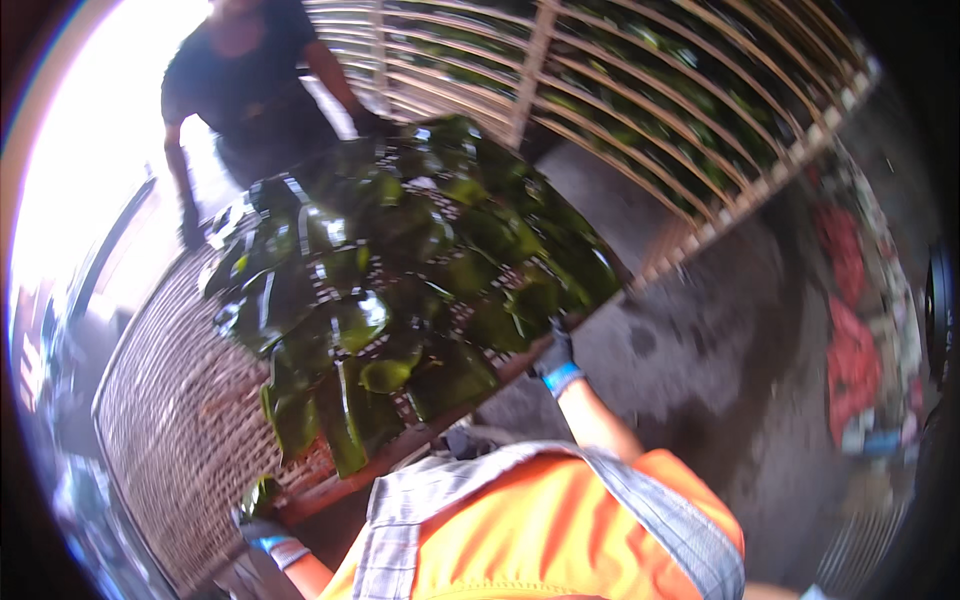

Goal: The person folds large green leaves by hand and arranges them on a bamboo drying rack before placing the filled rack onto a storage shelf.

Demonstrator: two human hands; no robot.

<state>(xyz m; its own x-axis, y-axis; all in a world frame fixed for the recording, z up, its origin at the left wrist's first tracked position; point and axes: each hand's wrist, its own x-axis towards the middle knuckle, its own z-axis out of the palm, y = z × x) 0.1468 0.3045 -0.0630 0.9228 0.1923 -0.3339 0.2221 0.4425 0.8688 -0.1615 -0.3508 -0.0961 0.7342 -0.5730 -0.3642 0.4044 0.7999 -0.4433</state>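
Large, glossy, dark green leaf-like sheets [400, 270] overlap across a wide rack, and gaps between them let its lattice show. The woven part of the rack [170, 400] lies bare at the left. Along the near side runs the rack's reddish-brown edge [400, 447]. My gloved left hand [258, 530] is closed on this edge at the near left corner, beside a small green piece. Farther right, my gloved right hand [556, 358] is closed round the same edge. Motion blurs the fingers somewhat. Opposite me, a person in dark clothing [245, 95] has both hands at the rack's far side.
A slatted wooden rack [690, 110] with green sheets behind its slats stands at the far right, its pale edge reaching close to my rack. Grey concrete floor [690, 350] shows on the right, with wet patches. Red bags [850, 370] lie along the right side.
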